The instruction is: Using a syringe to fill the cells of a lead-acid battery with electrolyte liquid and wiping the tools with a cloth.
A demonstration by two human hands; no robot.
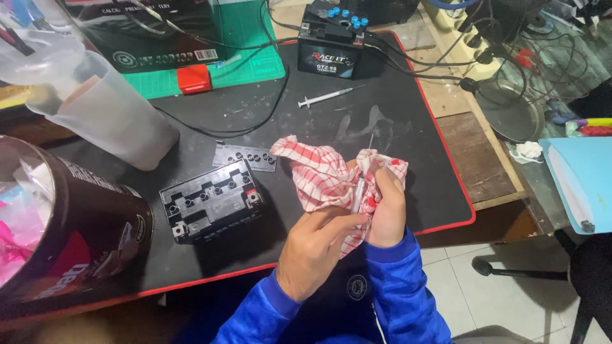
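Two hands meet over the near edge of the worktop [395, 114], which is covered by a black mat with a red border. The right hand [384, 207] is clenched around a bunch of red-and-white checked cloth [319, 172], with a thin syringe [359, 191] standing nearly upright against the cloth; its needle points up above the fabric. The left hand [315, 248] lies just below, its fingers pinching the lower part of the syringe against the cloth. Both arms wear blue sleeves.

Just left of the cloth sits an open black battery case [210, 200], and a flat grey strip of caps [245, 155] lies just behind it. Farther back lie a second syringe [325, 97] and a closed black battery with blue caps [335, 41]. A frosted plastic jug [102, 108] and a dark round tub [76, 223] stand at the left.
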